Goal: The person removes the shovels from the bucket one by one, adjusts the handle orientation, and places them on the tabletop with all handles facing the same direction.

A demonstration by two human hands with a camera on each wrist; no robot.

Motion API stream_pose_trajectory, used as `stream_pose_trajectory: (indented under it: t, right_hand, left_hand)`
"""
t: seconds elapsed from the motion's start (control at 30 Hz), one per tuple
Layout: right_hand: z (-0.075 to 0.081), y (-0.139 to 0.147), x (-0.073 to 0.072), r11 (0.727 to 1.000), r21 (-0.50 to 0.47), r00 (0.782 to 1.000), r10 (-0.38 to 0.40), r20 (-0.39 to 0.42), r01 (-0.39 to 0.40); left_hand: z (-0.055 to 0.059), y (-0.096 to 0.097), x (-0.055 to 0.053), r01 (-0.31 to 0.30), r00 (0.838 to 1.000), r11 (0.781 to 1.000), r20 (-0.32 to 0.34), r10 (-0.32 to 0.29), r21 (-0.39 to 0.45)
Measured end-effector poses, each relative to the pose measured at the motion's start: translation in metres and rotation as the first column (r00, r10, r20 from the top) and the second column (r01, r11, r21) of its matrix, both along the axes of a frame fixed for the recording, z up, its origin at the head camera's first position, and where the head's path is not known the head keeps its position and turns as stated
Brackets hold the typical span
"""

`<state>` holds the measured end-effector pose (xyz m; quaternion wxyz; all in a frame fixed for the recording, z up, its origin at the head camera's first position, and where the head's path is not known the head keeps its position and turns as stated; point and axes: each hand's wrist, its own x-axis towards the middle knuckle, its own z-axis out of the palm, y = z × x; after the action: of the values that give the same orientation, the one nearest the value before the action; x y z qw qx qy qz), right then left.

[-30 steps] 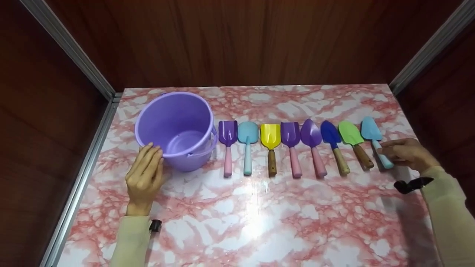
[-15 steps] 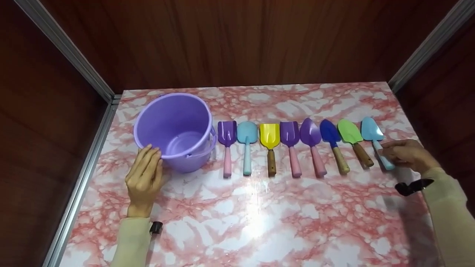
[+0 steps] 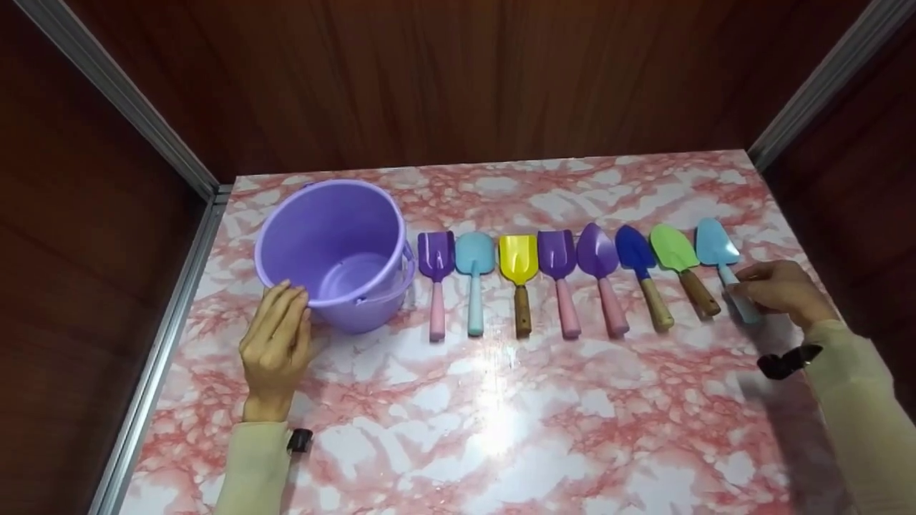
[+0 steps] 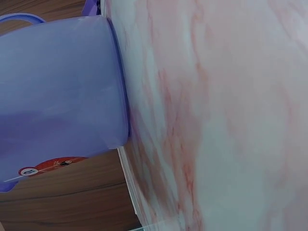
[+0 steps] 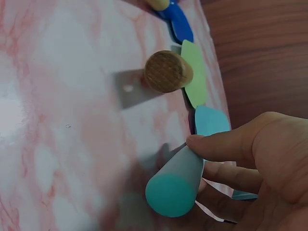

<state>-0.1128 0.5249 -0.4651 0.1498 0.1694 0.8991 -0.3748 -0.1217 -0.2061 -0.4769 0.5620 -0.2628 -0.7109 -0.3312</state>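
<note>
At the left stands a purple bucket (image 3: pixel 365 311) with its handle hanging on its right side. My left hand (image 3: pixel 275 350) rests its fingers over the bucket's near rim; in the left wrist view the bucket's wall (image 4: pixel 62 86) shows, but not the hand. At the far right end of a row of hand trowels, my right hand (image 3: pixel 780 290) pinches the handle of a light blue trowel (image 3: pixel 715 243) between thumb and fingers. The right wrist view shows the thumb on that handle (image 5: pixel 175 183), close to the table. Beside it lies a green trowel (image 3: pixel 674 247) with a brown handle.
Several more trowels lie side by side, among them a blue one (image 3: pixel 635 247), a yellow one (image 3: pixel 519 257) and a purple one (image 3: pixel 435 254) nearest the bucket. Wooden panels (image 3: pixel 458 86) wall the pink marbled table (image 3: pixel 458 429) at the back and sides.
My right hand, on the light blue trowel's handle, has shifted very slightly. The head view has tilted a little. My left hand stays on the bucket's rim.
</note>
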Motion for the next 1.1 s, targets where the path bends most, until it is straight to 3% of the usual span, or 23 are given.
stream_pose_trajectory:
  t: [0.2, 0.5, 0.73, 1.1]
  right_hand:
    - [-0.006, -0.023, -0.010, 1.000, 0.028, 0.999, 0.011, -0.042, -0.010]
    - [-0.005, -0.022, -0.007, 0.999, 0.051, 1.000, 0.013, -0.022, -0.012]
    - [-0.007, -0.027, -0.015, 0.997, 0.067, 0.999, 0.041, -0.019, -0.040]
    - [0.006, -0.023, -0.015, 0.993, 0.095, 0.997, 0.068, 0.022, -0.070]
  left_hand:
    - [0.008, -0.012, 0.009, -0.026, 0.999, 1.000, -0.030, 0.026, 0.010]
    - [0.012, -0.008, 0.012, -0.017, 1.000, 1.000, -0.002, 0.017, 0.012]
    - [0.014, -0.013, 0.017, -0.025, 1.000, 0.999, -0.009, 0.025, 0.041]
    - [0.016, -0.013, 0.014, -0.029, 0.999, 1.000, 0.021, 0.029, 0.004]
